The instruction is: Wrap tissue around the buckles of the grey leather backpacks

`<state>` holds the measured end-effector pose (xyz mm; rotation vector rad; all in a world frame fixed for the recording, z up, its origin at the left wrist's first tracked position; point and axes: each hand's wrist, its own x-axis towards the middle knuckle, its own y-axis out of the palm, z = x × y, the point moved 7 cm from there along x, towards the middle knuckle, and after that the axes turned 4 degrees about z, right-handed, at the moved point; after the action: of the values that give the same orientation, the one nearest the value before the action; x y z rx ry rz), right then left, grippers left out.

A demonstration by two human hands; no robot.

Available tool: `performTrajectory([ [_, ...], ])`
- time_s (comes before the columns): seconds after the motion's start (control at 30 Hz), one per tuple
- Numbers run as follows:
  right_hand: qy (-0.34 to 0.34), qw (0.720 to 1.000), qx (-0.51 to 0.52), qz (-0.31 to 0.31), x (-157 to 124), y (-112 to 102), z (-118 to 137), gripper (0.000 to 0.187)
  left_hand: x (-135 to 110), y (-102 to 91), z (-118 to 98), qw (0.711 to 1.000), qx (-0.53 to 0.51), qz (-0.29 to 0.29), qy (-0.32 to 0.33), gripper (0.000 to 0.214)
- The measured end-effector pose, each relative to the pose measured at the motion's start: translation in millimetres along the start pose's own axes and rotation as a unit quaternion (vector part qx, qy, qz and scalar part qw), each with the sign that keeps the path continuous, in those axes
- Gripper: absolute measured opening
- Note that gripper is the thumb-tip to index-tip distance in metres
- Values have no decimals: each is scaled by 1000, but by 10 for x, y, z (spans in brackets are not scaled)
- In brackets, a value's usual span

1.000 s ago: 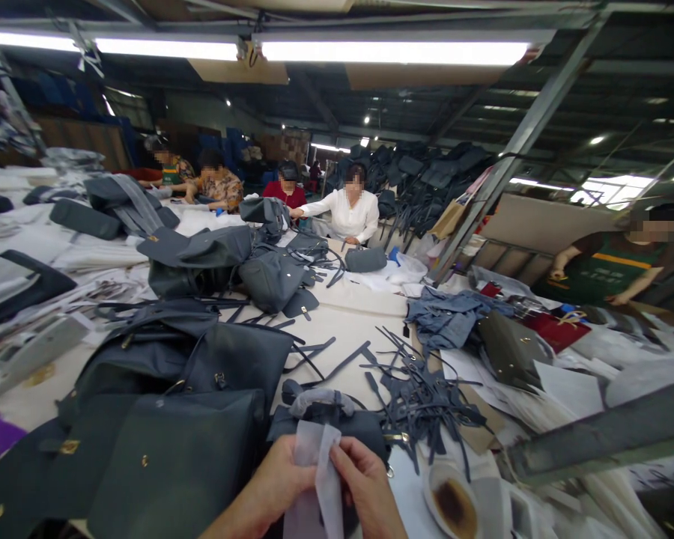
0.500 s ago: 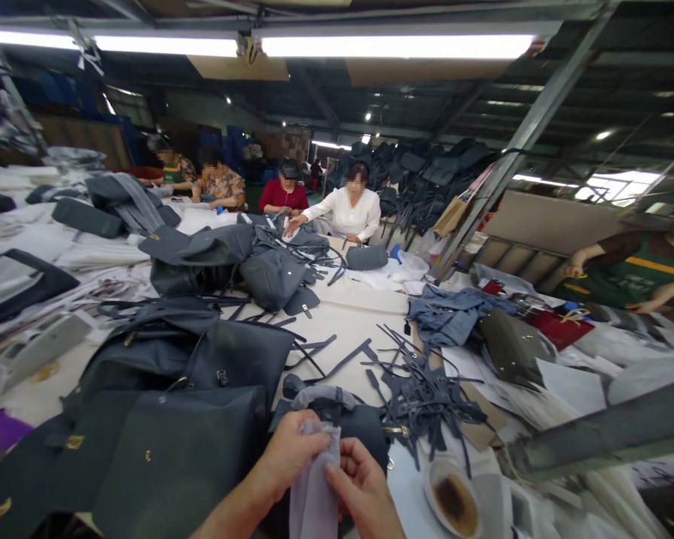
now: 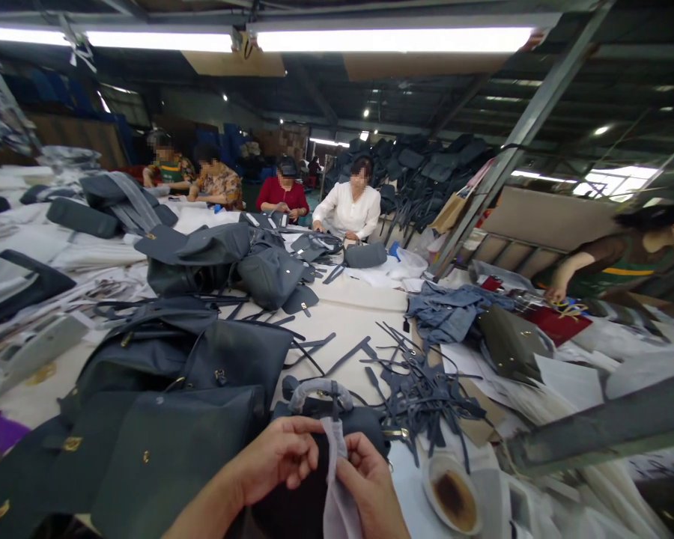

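Observation:
My left hand (image 3: 278, 457) and my right hand (image 3: 368, 483) are close together at the bottom centre. My right hand pinches a thin white strip of wrapping (image 3: 337, 479) that hangs down between the hands. My left hand's fingers are curled beside the strip's top; I cannot make out whether they grip it. Just beyond the hands lies a dark grey handbag (image 3: 348, 419) whose handle (image 3: 320, 391) is wrapped in pale material.
Dark grey handbags (image 3: 162, 449) are piled at the left. Loose dark straps (image 3: 421, 389) lie to the right, and a stained white dish (image 3: 452, 498) sits by my right hand. Several people sit at the far end (image 3: 348, 206); another person leans in at right (image 3: 612, 262).
The white strip has narrowed and shifted to my right hand. My left hand has opened away from it slightly. The person at right has leaned lower.

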<state>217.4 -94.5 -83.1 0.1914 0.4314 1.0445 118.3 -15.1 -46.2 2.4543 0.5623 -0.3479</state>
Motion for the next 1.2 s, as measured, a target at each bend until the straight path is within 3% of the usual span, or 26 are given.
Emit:
performTrajectory([
  [0.13, -4, 1000, 6, 30, 3, 91, -11, 36, 85, 20, 67, 991, 93, -92, 6, 16],
  [0.33, -83, 991, -106, -21, -123, 15, -69, 43, 222, 49, 93, 981, 73, -179, 28, 25],
  [0.47, -55, 981, -187, 12, -264, -45, -131, 42, 175, 16, 39, 975, 75, -202, 57, 26],
  [0.63, -85, 979, -177, -55, -244, -144, 307, 49, 138, 24, 8, 963, 100, -219, 117, 22],
  [0.7, -73, 983, -163, -44, -146, -82, 410, 49, 130, 35, 19, 961, 107, -220, 129, 24],
  [0.83, -22, 996, -81, -11, 41, 32, 332, 46, 103, 48, 63, 975, 27, -181, 125, 27],
  [0.9, -28, 996, -87, -14, 80, 41, 277, 42, 85, 41, 78, 979, -28, -162, 121, 29],
  [1.0, -95, 964, -237, -76, 51, -17, 335, 27, 69, 0, 84, 974, -51, -173, 135, 31],
  [1.1, -172, 886, -406, -143, -52, -21, 483, 18, 93, -31, 103, 969, -43, -184, 158, 33],
  [1.13, -176, 879, -419, -144, -72, -6, 498, 16, 106, -39, 112, 968, -36, -187, 164, 34],
  [1.2, -149, 910, -367, -120, -75, 18, 463, 19, 125, -56, 123, 966, -20, -192, 173, 36],
])
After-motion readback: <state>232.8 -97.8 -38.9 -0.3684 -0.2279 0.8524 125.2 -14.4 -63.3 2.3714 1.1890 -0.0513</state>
